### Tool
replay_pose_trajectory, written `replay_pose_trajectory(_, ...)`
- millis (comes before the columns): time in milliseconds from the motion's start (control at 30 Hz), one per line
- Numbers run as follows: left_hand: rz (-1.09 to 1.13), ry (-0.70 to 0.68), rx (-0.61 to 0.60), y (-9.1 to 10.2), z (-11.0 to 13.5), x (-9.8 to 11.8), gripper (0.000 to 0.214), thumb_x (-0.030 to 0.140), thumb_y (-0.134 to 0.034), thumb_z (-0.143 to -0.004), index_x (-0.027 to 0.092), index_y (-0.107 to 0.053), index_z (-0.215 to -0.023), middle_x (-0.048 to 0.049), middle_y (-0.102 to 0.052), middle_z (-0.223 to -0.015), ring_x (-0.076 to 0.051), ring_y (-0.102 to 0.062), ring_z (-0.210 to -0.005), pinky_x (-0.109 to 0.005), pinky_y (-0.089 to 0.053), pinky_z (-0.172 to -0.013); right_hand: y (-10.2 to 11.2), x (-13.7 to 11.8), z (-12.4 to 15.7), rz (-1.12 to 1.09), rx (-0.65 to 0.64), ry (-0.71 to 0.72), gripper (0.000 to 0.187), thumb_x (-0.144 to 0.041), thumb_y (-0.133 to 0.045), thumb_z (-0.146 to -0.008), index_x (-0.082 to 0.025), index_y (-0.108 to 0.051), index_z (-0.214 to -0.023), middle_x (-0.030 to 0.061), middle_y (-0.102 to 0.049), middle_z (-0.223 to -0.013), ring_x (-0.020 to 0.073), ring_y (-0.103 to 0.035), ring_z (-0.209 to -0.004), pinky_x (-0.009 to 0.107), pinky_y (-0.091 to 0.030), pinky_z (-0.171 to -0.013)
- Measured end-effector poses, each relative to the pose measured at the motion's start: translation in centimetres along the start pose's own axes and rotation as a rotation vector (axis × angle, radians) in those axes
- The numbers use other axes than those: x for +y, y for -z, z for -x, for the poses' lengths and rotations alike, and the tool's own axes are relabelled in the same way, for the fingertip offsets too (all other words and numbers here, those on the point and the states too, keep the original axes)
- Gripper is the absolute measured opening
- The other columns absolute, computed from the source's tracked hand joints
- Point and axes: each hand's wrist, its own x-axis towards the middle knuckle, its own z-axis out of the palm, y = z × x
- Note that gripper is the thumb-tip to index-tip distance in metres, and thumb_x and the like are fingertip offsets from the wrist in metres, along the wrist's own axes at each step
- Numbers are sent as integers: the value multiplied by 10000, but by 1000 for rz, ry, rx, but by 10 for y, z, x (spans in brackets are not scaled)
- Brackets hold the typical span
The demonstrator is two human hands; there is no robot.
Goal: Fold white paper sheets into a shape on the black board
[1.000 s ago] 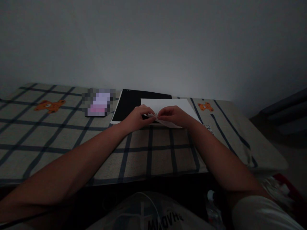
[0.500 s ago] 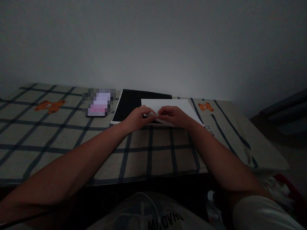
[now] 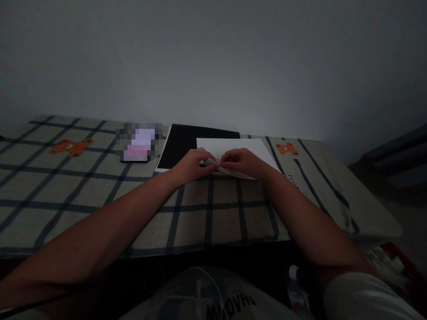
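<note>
My left hand (image 3: 191, 163) and my right hand (image 3: 240, 161) meet at the middle of the table, fingers curled in a pinch on a small folded piece of white paper (image 3: 216, 163). A corner of that paper pokes out below my right hand. Behind the hands lies a white sheet of paper (image 3: 233, 145) on top of a black tablet (image 3: 182, 144) with a white rim. The light is dim.
The table wears a checked cloth (image 3: 100, 195) with dark lines and orange bear prints (image 3: 71, 146). A blurred phone-like object (image 3: 138, 143) lies left of the tablet. A plain wall stands behind. Cluttered bags sit on the floor at the lower right (image 3: 387, 262).
Both hands stay pinched together on the folded paper; the fingers shift slightly and the paper's lower corner shows a bit more beneath my right hand.
</note>
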Motion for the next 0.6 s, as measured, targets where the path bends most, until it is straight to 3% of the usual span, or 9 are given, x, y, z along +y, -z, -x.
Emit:
replay_pose_trajectory(400,97,-21,-5,2,0,4,157,339,-623,-844,209,-708,-822,-27,-687,-825,-175,-603,-836,-321,-458,-763,-2,0,1,42,-10,144,216,-389,-641,-820,-177,-656,-859,22,-648,-838,148,-582,-784,311,-455,-763)
replay_pose_trajectory(600,73,6,24,1,0,1,138,319,-642,-815,210,-711,-866,-27,-684,-827,-174,-610,-833,-322,-469,-765,1,3,0,-4,-11,36,232,-382,-671,-784,-188,-692,-908,37,-692,-906,167,-616,-834,338,-471,-803)
